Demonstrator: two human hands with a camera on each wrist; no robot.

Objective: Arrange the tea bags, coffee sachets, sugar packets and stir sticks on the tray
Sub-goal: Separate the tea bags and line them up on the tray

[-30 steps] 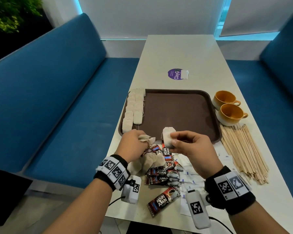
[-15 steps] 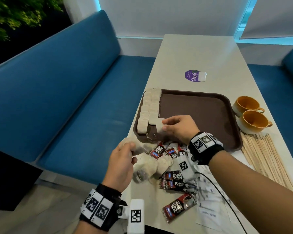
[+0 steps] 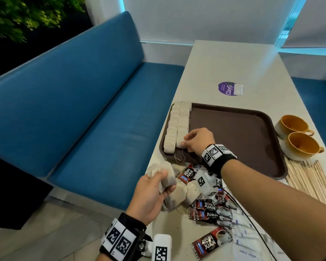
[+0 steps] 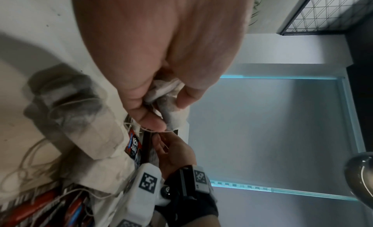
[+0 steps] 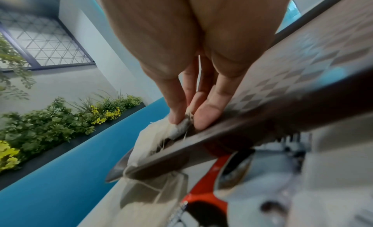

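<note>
A brown tray (image 3: 233,132) lies on the table, with tea bags (image 3: 177,121) in two columns along its left side. My right hand (image 3: 188,143) pinches a tea bag (image 3: 180,144) at the near end of the right column; the right wrist view shows thumb and fingers (image 5: 177,115) on that tea bag (image 5: 179,130), which touches the tray (image 5: 262,115). My left hand (image 3: 164,182) grips a bunch of tea bags (image 3: 163,171) over the table's near-left edge, also seen from the left wrist (image 4: 173,117). Loose tea bags (image 3: 184,193), coffee sachets (image 3: 209,211), sugar packets (image 3: 248,240) and stir sticks (image 3: 312,179) lie on the table.
Two orange cups (image 3: 292,125) (image 3: 301,146) stand right of the tray, above the stir sticks. A purple sticker (image 3: 228,88) lies beyond the tray. A blue bench (image 3: 83,113) runs along the table's left edge. A thin cable (image 3: 252,223) crosses the packets.
My right hand carried its tea bag from above the pile down onto the tray beside the columns. My left hand drew back toward the near-left edge with its tea bags. The view swung left.
</note>
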